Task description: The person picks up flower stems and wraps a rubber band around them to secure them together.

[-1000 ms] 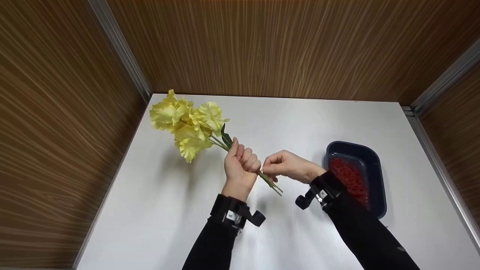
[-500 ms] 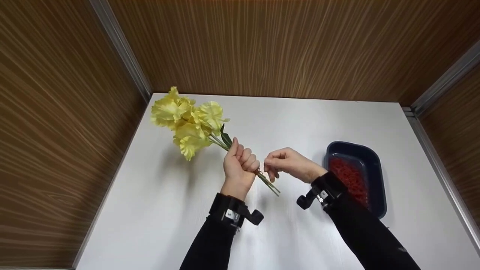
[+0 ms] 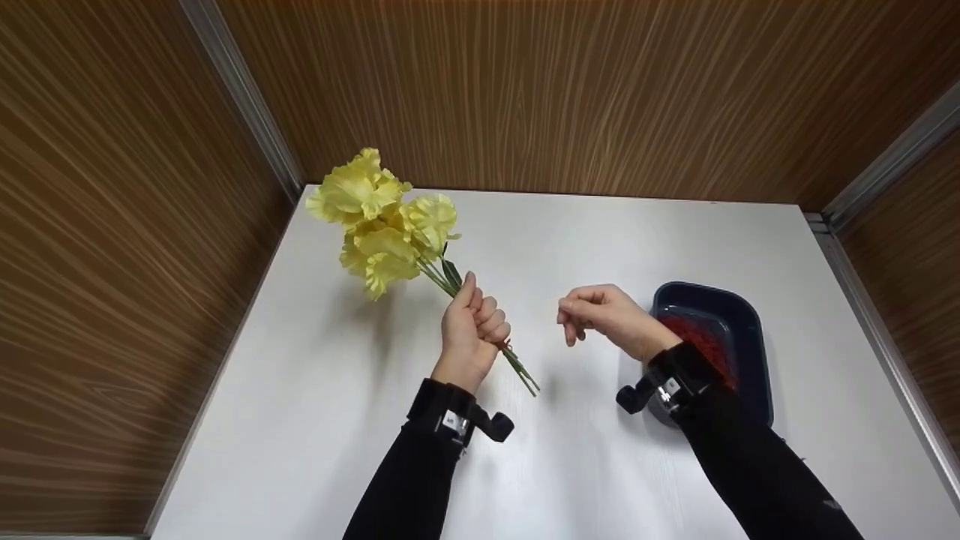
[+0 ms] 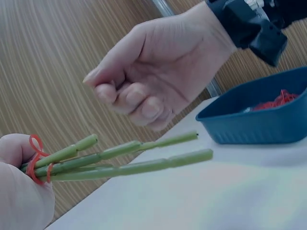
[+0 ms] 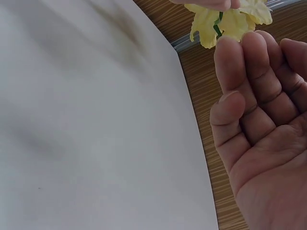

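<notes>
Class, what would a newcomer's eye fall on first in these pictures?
First, the bunch of yellow fabric flowers, held up over the white table by the left hand, a red rubber band round its green stems. Then the dark blue tray of red bands at right.

One bouquet [image 3: 386,225] — one tray [image 3: 750,337].

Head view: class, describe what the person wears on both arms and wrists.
Both arms are covered by long black sleeves reaching the wrists. Each wrist carries a black strap holding a small black camera mount with a little white label. The left hand and right hand are bare, without gloves.
</notes>
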